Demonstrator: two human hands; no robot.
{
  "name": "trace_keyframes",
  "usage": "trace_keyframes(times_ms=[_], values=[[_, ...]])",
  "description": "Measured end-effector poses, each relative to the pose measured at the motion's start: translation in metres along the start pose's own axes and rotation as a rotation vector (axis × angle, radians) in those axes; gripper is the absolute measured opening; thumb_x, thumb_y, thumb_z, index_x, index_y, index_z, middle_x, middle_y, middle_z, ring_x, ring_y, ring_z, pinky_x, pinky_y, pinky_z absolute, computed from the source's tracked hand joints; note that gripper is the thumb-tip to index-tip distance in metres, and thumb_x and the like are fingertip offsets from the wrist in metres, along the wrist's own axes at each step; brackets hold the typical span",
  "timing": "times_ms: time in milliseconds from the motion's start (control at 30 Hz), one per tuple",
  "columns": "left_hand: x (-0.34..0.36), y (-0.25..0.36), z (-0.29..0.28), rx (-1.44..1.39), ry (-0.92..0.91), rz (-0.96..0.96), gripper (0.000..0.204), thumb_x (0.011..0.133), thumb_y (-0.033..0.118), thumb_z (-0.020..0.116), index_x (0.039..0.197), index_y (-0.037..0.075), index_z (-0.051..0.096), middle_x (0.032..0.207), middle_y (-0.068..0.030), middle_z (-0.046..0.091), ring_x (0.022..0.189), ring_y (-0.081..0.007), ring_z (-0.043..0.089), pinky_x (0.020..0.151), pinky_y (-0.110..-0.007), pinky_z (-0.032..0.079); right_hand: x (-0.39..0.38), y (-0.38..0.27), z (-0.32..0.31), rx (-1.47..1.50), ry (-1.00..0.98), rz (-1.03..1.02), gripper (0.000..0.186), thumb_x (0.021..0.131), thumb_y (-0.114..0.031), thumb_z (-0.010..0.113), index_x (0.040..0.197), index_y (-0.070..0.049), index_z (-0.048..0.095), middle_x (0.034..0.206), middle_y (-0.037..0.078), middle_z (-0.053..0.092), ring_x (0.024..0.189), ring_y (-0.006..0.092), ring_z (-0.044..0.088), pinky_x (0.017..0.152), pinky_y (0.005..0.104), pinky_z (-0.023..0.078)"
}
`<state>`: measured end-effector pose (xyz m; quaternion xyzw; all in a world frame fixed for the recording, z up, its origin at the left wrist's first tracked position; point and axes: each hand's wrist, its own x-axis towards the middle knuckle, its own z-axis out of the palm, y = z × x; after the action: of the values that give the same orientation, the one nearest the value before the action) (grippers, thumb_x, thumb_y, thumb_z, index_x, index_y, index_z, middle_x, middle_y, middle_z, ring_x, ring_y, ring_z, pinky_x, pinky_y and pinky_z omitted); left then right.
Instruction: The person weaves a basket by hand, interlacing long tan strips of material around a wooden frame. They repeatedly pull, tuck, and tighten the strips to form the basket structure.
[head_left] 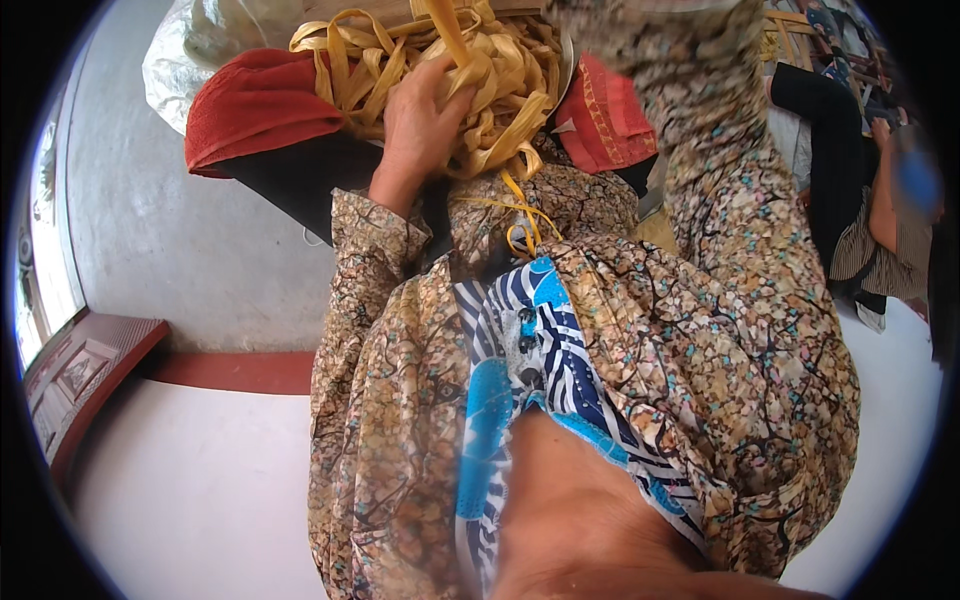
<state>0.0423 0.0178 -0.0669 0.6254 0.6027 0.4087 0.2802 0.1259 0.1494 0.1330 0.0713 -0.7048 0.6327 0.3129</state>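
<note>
Head view, looking down the person's own front. Left hand (425, 110) lies on a loose tangled heap of flat pale-yellow straw-like strips (480, 70) near the top of frame; fingers curled down into the strips and closed around a bunch of them, thumb side toward the heap's middle. Left sleeve, brown floral-mosaic fabric (365, 250), runs from the wrist down to the lower edge. Right arm, in the same fabric (700, 110), rises along the right side to the top edge; right hand is out of frame, so its grip cannot be told. The strip heap sits at top centre, resting over a red cloth (255, 105) on its left and a red cloth with gold trim (605, 115) on its right; 1 thin yellow strand (520, 215) hangs from the heap onto the chest. Blue-and-white patterned garment (520, 340) shows at centre. Grey concrete floor (190, 240) at left. Another person in a striped top (890, 250) sits at far right, well apart.
</note>
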Motion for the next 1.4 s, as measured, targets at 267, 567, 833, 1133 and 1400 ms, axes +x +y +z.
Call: trace_keyframes(times_ms=[267,567,833,1133,1400], values=[[-0.017,-0.037,0.024,0.096,-0.142,-0.182,0.041,0.083,0.021,0.068,0.118,0.003,0.059,0.101,-0.0217,0.066,0.097,-0.0368,0.064,0.082,-0.040,0.049,-0.004,0.002,0.002,-0.306,-0.018,0.019,0.017,0.092,-0.014,0.063,0.094,0.003,0.066,0.081,0.007,0.063,0.059,0.0064,0.054,0.048,0.0203,0.043],[0.002,0.047,-0.071,0.047,0.673,0.023,0.019,0.094,0.015,0.055,0.097,-0.003,0.061,0.083,-0.0109,0.063,0.078,-0.0201,0.061,0.068,-0.031,0.049,-0.002,-0.009,0.012,-0.470,-0.063,0.002,0.016,0.093,-0.014,0.062,0.088,0.001,0.065,0.072,0.006,0.060,0.057,0.0068,0.052,0.048,0.0222,0.041],[0.011,0.133,-0.086,-0.597,0.262,0.192,0.044,0.098,0.025,0.049,0.132,-0.002,0.043,0.082,-0.0045,0.055,0.069,-0.0115,0.051,0.063,-0.024,0.040,-0.008,-0.021,0.012,-0.606,-0.018,-0.081,0.017,0.093,-0.014,0.062,0.083,0.000,0.065,0.065,0.004,0.057,0.056,0.0072,0.051,0.049,0.0238,0.039],[0.040,0.077,-0.109,-0.046,0.100,-0.026,0.024,0.096,0.019,0.058,0.097,-0.002,0.068,0.068,0.0012,0.061,0.062,-0.0044,0.051,0.052,-0.022,0.040,-0.097,0.031,0.032,-0.580,-0.032,0.526,0.008,0.090,-0.005,0.062,0.089,0.001,0.068,0.068,-0.003,0.058,0.063,0.0026,0.050,0.054,0.0199,0.041],[0.023,0.102,-0.064,-1.040,-0.188,-0.232,0.027,0.098,0.016,0.048,0.121,0.003,0.054,0.067,0.0058,0.046,0.052,-0.0019,0.035,0.045,-0.017,0.026,-0.099,0.030,0.052,-0.409,0.722,0.394,0.020,0.095,-0.011,0.059,0.110,-0.001,0.067,0.086,0.001,0.068,0.076,0.0065,0.060,0.067,0.0207,0.051]])
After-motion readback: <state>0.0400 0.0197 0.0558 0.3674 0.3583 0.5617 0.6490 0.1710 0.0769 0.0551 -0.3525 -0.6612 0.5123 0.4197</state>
